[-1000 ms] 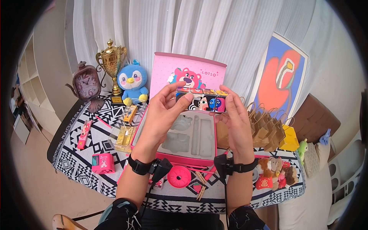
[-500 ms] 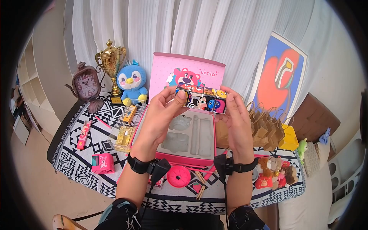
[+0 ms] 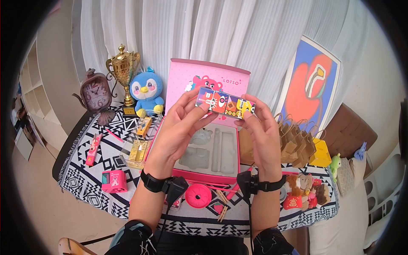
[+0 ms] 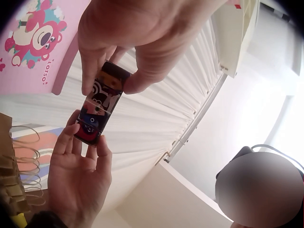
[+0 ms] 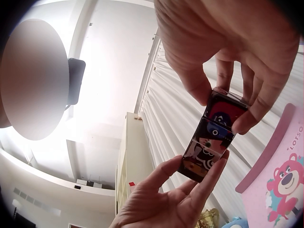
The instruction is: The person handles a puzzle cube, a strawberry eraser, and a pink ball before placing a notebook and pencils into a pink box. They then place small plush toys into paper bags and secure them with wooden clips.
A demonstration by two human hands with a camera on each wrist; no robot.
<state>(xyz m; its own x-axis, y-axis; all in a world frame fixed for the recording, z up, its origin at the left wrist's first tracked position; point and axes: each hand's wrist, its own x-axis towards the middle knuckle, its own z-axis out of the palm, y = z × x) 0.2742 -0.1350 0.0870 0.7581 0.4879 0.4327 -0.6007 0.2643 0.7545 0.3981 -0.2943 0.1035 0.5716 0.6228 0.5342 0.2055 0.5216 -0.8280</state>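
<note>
Held up in front of the pink box lid, a folding picture cube [image 3: 225, 103] with bright cartoon faces is stretched into an oblong block. Its left end is gripped by my left hand [image 3: 180, 123], thumb on the near side. My right hand [image 3: 264, 134] pinches the opposite end, thumb over the yellow picture. In the head view the side facing me carries red, orange and yellow panels. From below, the left wrist view shows black, white and blue panels on the cube [image 4: 97, 107], and the right wrist view shows the same side.
Below the hands lies an open pink box [image 3: 208, 176] with a grey moulded insert. A trophy [image 3: 123, 68] and blue plush [image 3: 146, 89] stand at the back left, paper bags [image 3: 295, 144] on the right. A pink round piece [image 3: 198, 196] and clothespins [image 3: 222, 212] lie in front.
The cube has tipped so its red and yellow side now faces me instead of the black and blue one. My right thumb has moved across onto its face.
</note>
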